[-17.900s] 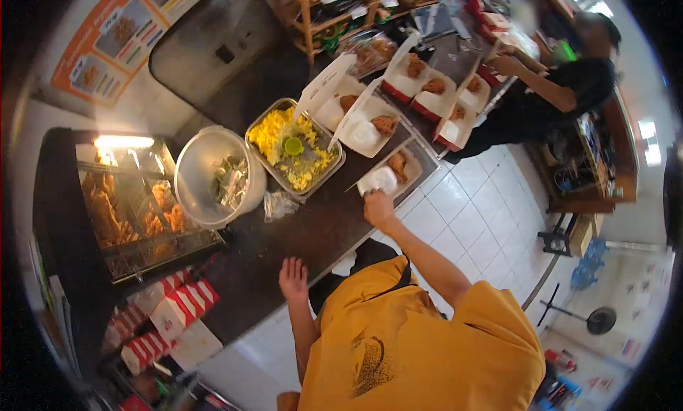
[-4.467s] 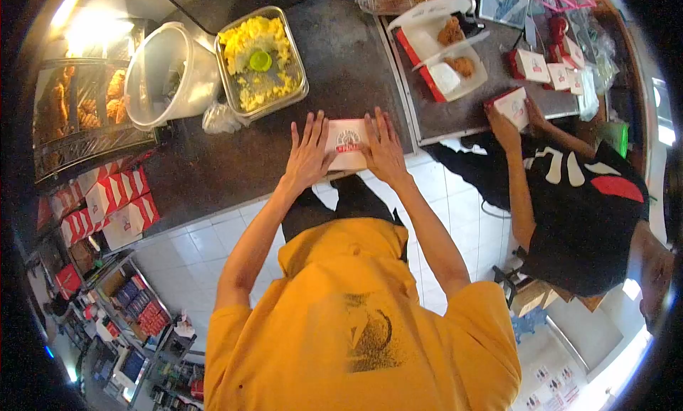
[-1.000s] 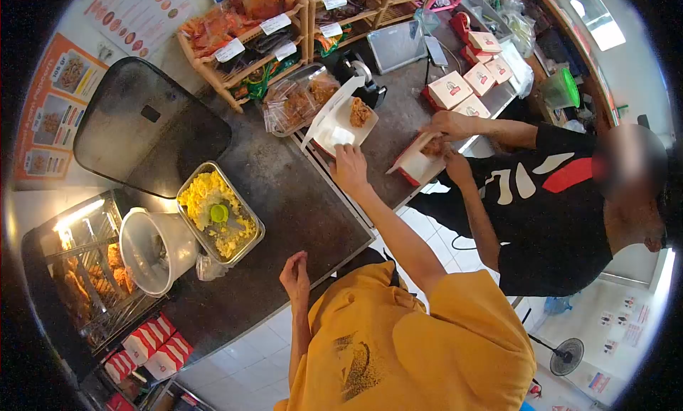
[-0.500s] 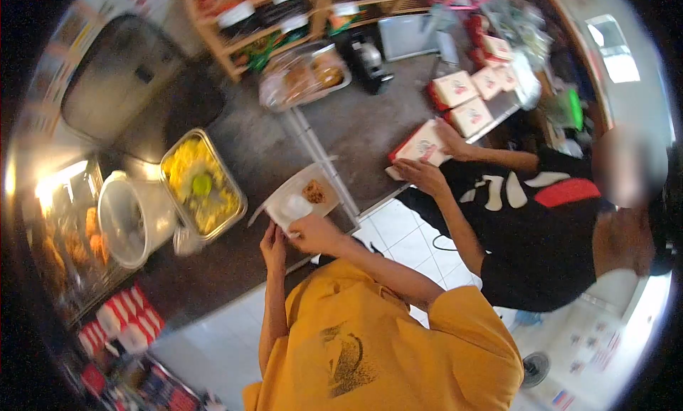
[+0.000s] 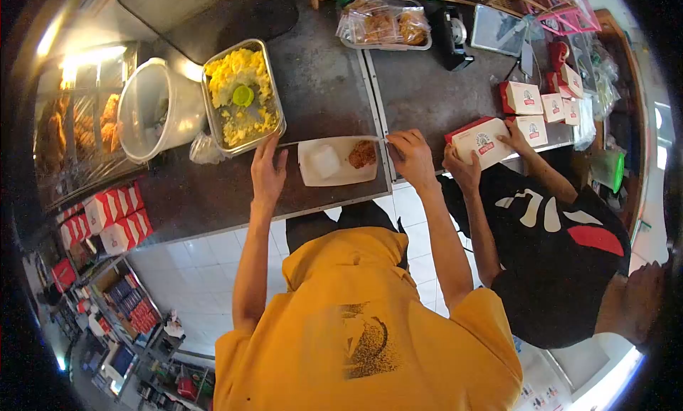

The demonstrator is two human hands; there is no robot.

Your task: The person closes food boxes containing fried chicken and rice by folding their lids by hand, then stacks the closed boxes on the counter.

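Note:
A white paper food box [image 5: 338,179] lies unfolded on the dark counter in front of me. It holds a white wrapped block [image 5: 326,161], which looks like rice, and a heap of reddish-brown crumbly food [image 5: 362,154]. At the box's left end, my left hand [image 5: 268,175] has the thin side flap between thumb and fingers. My right hand [image 5: 414,158] is at the opposite end, its curled fingers and thumb on the right flap. Just beyond my left fingers stands a metal tray [image 5: 283,119] of yellow food with a small green cup [image 5: 242,95] in it.
To my right, a co-worker in a black shirt [image 5: 548,247] holds a closed red-and-white box [image 5: 481,143]. More such boxes [image 5: 526,98] stand beyond. A white bucket [image 5: 135,151] and a lit food case [image 5: 85,126] are at left. Packaged food [image 5: 384,27] sits at the back.
My right hand has moved from the box's near left part to its right end. The box now lies straighter before me. The view has turned and shifted. The co-worker's box has been tilted.

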